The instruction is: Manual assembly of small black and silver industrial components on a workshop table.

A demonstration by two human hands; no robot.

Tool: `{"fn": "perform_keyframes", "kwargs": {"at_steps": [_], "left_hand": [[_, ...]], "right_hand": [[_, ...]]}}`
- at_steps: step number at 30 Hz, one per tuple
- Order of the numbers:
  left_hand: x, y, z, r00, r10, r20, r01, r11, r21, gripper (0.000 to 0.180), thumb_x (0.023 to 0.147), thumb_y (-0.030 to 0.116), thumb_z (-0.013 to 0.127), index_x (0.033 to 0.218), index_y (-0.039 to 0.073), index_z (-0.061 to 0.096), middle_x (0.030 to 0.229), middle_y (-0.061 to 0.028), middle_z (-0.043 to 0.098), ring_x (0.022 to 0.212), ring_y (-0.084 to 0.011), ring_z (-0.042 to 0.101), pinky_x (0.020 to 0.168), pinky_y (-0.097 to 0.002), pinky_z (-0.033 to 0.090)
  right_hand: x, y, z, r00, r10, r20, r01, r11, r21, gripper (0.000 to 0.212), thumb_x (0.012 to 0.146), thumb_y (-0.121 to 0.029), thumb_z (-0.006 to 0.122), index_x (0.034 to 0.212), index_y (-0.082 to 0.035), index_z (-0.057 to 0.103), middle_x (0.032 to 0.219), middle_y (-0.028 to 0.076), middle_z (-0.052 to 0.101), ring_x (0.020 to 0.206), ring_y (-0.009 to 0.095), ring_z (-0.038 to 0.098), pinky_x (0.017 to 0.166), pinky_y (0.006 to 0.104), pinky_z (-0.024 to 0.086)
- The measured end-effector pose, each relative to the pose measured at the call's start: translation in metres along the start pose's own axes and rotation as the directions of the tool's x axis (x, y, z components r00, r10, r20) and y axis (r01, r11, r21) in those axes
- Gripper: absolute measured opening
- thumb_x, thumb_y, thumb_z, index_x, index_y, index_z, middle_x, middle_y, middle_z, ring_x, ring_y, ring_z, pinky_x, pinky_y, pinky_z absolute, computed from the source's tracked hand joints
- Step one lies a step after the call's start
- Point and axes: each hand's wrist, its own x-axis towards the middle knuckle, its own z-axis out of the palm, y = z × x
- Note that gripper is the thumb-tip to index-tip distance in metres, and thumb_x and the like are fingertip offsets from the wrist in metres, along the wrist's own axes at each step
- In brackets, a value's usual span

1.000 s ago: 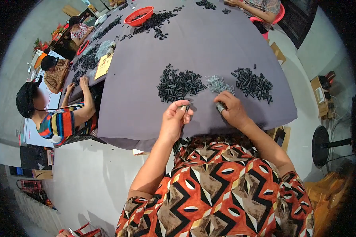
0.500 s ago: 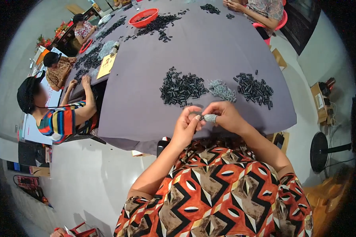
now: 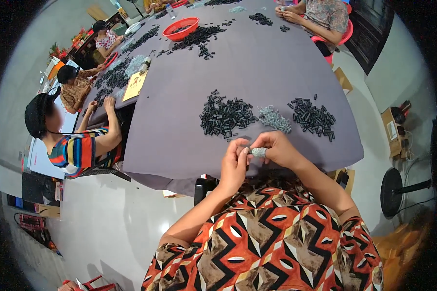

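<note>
Above the table's near edge, my left hand pinches a small black tube-like piece between thumb and fingertips. My right hand is closed close beside it, its fingertips meeting the left ones. A rough grey covering or clump shows at the right hand's fingers; I cannot tell which it is. Just beyond my hands lie a pile of short black tubes, a small heap of grey pieces and a second pile of black tubes to the right.
A grey cloth covers the table. Farther off stand a red basin and more black pieces. A yellow card lies at the left edge. Several people sit around the table. A black fan stands at right.
The view has shifted slightly, so the table and piles sit lower. My hands stay together; the left thumb now presses flatter over the black piece.
</note>
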Motion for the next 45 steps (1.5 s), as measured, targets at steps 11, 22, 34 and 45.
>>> {"fn": "perform_keyframes", "kwargs": {"at_steps": [11,22,34,45], "left_hand": [[0.001,-0.008,0.004,0.999,0.027,0.024,-0.029,0.997,0.074,0.019,0.097,0.001,0.048,0.115,0.004,0.051,0.076,0.0015,0.052,0.066,-0.0051,0.048,0.059,-0.0201,0.04],[0.006,-0.014,-0.002,0.994,0.098,0.044,-0.103,0.985,0.141,0.02,0.097,0.004,0.051,0.117,0.004,0.052,0.07,0.0013,0.05,0.062,-0.0062,0.048,0.055,-0.022,0.04],[0.001,-0.002,-0.004,0.995,-0.077,0.059,0.087,0.976,-0.199,0.02,0.096,0.007,0.056,0.115,0.001,0.056,0.08,-0.0013,0.064,0.065,-0.0056,0.055,0.058,-0.0205,0.044],[0.003,-0.002,-0.015,0.931,-0.313,0.188,0.363,0.752,-0.549,0.016,0.095,0.012,0.059,0.106,0.002,0.064,0.087,-0.0032,0.068,0.066,-0.0072,0.06,0.06,-0.0182,0.049]], "right_hand": [[-0.002,-0.005,-0.003,0.999,0.044,-0.009,-0.045,0.995,-0.09,0.01,0.082,-0.005,0.067,0.091,-0.003,0.065,0.08,0.002,0.068,0.063,0.008,0.061,0.05,0.021,0.047],[0.002,-0.005,-0.002,0.998,0.06,0.007,-0.059,0.995,-0.085,0.012,0.081,-0.004,0.066,0.092,-0.002,0.066,0.081,0.003,0.068,0.062,0.008,0.06,0.05,0.021,0.048],[-0.003,-0.004,0.003,0.998,0.024,-0.061,-0.024,1.0,-0.001,0.012,0.08,0.001,0.063,0.092,-0.002,0.064,0.08,0.002,0.066,0.067,0.008,0.061,0.055,0.0218,0.049],[-0.007,-0.004,0.018,0.968,-0.206,-0.143,0.187,0.973,-0.134,0.013,0.083,0.003,0.064,0.096,0.0,0.065,0.084,0.001,0.066,0.075,0.007,0.061,0.063,0.0215,0.049]]}}
